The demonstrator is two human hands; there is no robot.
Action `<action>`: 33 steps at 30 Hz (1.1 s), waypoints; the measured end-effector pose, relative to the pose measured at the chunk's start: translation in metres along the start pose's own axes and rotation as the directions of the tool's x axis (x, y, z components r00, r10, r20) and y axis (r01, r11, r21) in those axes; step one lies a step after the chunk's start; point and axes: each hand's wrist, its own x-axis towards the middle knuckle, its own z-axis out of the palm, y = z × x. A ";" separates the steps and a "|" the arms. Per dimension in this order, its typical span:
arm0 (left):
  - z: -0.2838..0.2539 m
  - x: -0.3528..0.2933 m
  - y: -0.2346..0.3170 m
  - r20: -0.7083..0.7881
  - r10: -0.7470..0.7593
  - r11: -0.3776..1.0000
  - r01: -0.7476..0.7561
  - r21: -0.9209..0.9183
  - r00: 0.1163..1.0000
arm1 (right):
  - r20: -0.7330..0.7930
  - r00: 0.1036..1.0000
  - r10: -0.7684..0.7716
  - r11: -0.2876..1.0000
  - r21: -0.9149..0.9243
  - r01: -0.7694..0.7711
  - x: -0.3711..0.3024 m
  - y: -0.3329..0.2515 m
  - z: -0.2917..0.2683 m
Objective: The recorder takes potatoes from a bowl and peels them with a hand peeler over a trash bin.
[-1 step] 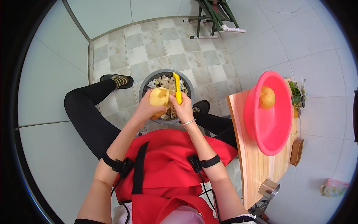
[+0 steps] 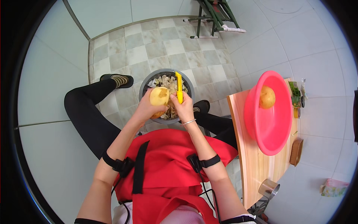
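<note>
My left hand (image 2: 146, 106) is closed around a partly peeled potato (image 2: 159, 96). Its upper part shows pale yellow flesh with a brownish patch, while brown skin remains on the lower end. In my right hand (image 2: 183, 108) is a yellow peeler (image 2: 179, 86), gripped by its lower end and pointing away from me, just right of the potato. Its blade is too small to make out. Both hands are above a grey bin (image 2: 191, 84) holding peelings and scraps (image 2: 164, 80). A second potato (image 2: 267, 98), unpeeled, lies in the pink basin (image 2: 274, 130) at the right.
The basin stands on a wooden table (image 2: 257, 175) to my right, along with a metal cup (image 2: 269, 188), a brown box (image 2: 296, 152) and small jars (image 2: 297, 101). A folded green-framed stool (image 2: 216, 16) leans at the far wall. My legs flank the bin on the tiled floor.
The peeler has shifted very slightly to the right, a little farther from the potato. Both hands keep their grip, and everything else looks the same.
</note>
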 end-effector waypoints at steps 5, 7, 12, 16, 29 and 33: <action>-0.004 0.000 -0.005 -0.020 0.020 1.000 -0.019 0.013 1.000 | 0.011 0.977 -0.211 0.875 -0.445 0.194 0.003 0.002 -0.003; -0.005 0.006 -0.008 -0.035 0.045 0.997 -0.043 0.062 0.998 | 0.003 0.978 -0.209 0.833 -0.523 0.180 0.004 -0.008 -0.004; -0.009 0.014 -0.019 -0.057 0.081 0.991 -0.074 0.109 0.995 | -0.006 0.984 -0.177 0.826 -0.544 0.145 -0.009 -0.048 0.001; -0.007 0.016 -0.017 -0.051 0.046 0.998 -0.044 0.043 0.998 | 0.138 0.957 -0.256 0.733 -0.618 0.285 -0.022 -0.054 0.000; -0.009 0.022 -0.014 -0.033 0.030 0.996 -0.027 0.087 0.999 | 0.144 0.948 -0.284 0.452 -0.852 0.265 -0.007 -0.045 0.013; -0.015 0.020 -0.015 -0.027 -0.006 0.994 0.009 0.105 1.000 | 0.156 0.964 -0.215 0.463 -0.853 0.241 -0.003 -0.049 0.021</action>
